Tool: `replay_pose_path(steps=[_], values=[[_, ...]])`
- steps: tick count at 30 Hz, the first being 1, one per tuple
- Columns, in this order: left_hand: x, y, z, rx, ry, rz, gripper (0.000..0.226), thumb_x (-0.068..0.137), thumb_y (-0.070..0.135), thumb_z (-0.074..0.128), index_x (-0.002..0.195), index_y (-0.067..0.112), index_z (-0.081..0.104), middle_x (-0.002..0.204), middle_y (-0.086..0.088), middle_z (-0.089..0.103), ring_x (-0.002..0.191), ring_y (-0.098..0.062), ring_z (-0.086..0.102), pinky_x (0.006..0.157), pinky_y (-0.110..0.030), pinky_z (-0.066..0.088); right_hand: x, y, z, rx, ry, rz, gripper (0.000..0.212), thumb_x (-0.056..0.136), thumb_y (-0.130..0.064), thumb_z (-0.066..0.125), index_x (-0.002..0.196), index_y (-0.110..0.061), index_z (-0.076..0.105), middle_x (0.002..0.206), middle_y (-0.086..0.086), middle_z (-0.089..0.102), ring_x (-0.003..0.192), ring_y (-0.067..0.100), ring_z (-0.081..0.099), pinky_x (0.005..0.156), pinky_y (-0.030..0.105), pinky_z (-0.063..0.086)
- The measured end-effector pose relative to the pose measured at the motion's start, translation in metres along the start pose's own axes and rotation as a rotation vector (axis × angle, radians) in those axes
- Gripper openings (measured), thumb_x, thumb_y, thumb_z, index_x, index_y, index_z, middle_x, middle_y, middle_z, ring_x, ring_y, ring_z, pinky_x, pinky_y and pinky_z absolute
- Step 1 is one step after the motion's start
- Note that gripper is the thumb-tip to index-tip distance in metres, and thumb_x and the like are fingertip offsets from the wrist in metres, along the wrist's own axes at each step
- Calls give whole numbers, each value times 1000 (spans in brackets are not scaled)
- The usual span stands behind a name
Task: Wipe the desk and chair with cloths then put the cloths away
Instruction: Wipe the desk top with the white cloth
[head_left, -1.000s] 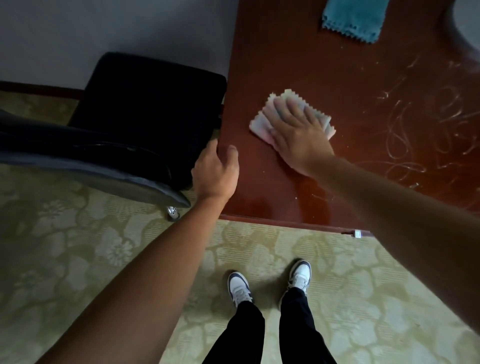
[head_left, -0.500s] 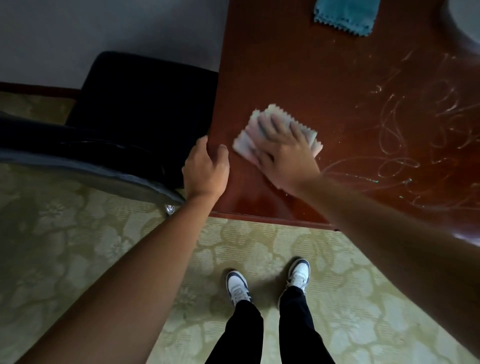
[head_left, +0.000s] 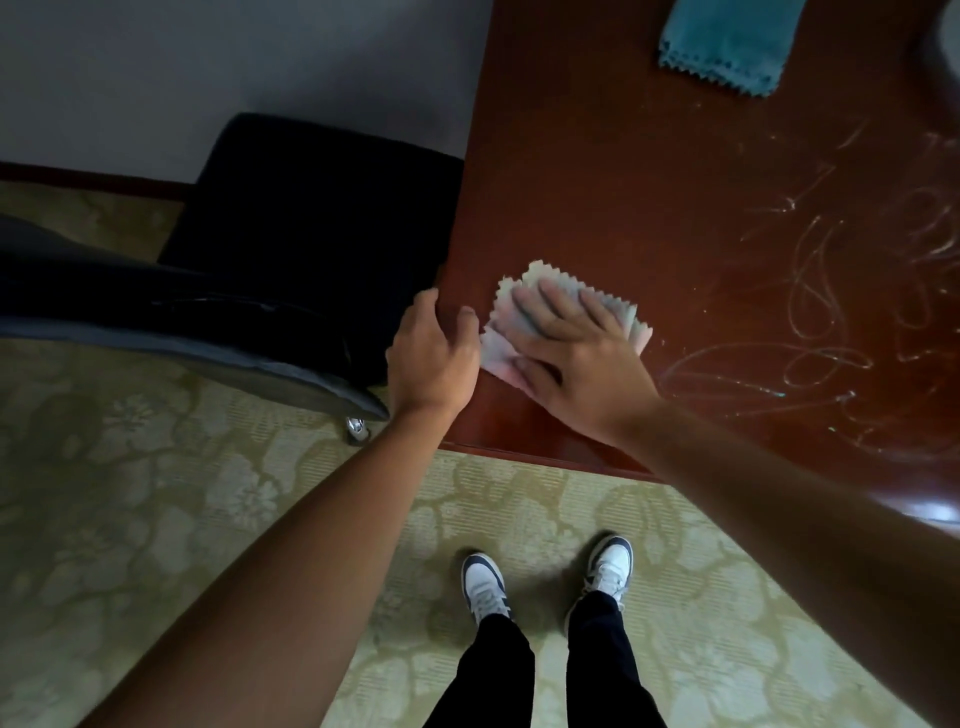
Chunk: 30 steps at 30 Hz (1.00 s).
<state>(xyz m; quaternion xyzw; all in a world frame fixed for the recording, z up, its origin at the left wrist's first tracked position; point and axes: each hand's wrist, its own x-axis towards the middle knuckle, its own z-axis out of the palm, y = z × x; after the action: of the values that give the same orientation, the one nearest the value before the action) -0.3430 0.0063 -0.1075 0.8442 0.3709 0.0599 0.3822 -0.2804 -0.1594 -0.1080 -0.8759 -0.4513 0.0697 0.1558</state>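
Flat right hand (head_left: 576, 358) presses zigzag-edged pale cloth (head_left: 524, 296) onto glossy desk (head_left: 623, 182).

A: Which items are cut off by the frame?
B: The blue cloth (head_left: 727, 44) and a pale object (head_left: 948, 36) at the top edge; the table (head_left: 649, 182) at top and right.

A: What is hidden?
B: The right hand (head_left: 576, 358) covers the pale cloth's (head_left: 501, 345) centre. The chair's (head_left: 311, 249) base is concealed.
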Motion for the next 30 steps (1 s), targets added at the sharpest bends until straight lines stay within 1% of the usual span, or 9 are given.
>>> replay_pose_path(steps=[6,10,13,16,18,22,24,28,30], values=[[-5,5,-1,50,-28,13,47,94,39,54,135,16,51,132,-8,57,115,-32,57,97,-38,45,33,35,-21,-16,-36,110,46,101,-37,42,147,-34,39,159,-1,26,150,22,14,121,48,11],[-6,7,-2,130,-50,64,58,93,44,55,140,11,44,138,-10,50,113,-37,59,88,-39,47,-40,25,-13,-45,-40,-50,49,104,-45,28,150,-32,35,161,-3,24,150,21,15,119,49,19],[-6,5,-1,140,-47,74,59,94,46,53,140,11,43,138,-10,49,112,-37,59,86,-38,47,-60,34,-18,-53,-108,-123,48,103,-45,29,148,-31,38,160,-2,25,150,20,16,120,48,20],[-5,3,-1,131,-49,69,58,94,45,53,140,12,44,139,-9,49,114,-38,58,90,-40,47,-29,40,-29,-53,-37,103,45,103,-38,35,147,-30,39,159,-1,27,149,23,18,119,51,20],[-6,2,-1,116,-49,73,57,94,46,52,140,13,44,138,-8,50,113,-37,58,91,-41,47,-26,37,-29,-44,-4,168,45,103,-37,36,148,-30,39,159,-1,26,149,24,17,118,53,19],[-5,2,-1,118,-30,69,55,93,47,53,137,14,46,135,-7,52,111,-37,60,87,-41,48,-81,16,-14,-39,-24,-29,47,102,-43,37,146,-28,42,158,-1,30,149,21,20,119,50,21],[-6,4,-1,130,-32,73,57,94,47,52,139,13,45,135,-7,52,111,-37,60,87,-41,48,-92,16,-14,-30,-32,-39,46,103,-44,36,145,-29,44,156,-1,33,148,21,23,119,50,23],[-6,4,-1,122,-31,65,56,95,45,51,141,14,44,140,-8,50,115,-38,58,94,-44,49,-37,19,-20,-47,34,251,45,103,-42,35,146,-31,43,156,-2,33,149,23,21,118,52,20],[-7,4,0,118,-26,52,55,96,45,50,141,14,45,141,-8,50,117,-38,56,97,-45,47,-13,13,-18,-39,40,316,46,103,-42,32,147,-33,39,158,-2,29,150,24,17,119,51,16]])
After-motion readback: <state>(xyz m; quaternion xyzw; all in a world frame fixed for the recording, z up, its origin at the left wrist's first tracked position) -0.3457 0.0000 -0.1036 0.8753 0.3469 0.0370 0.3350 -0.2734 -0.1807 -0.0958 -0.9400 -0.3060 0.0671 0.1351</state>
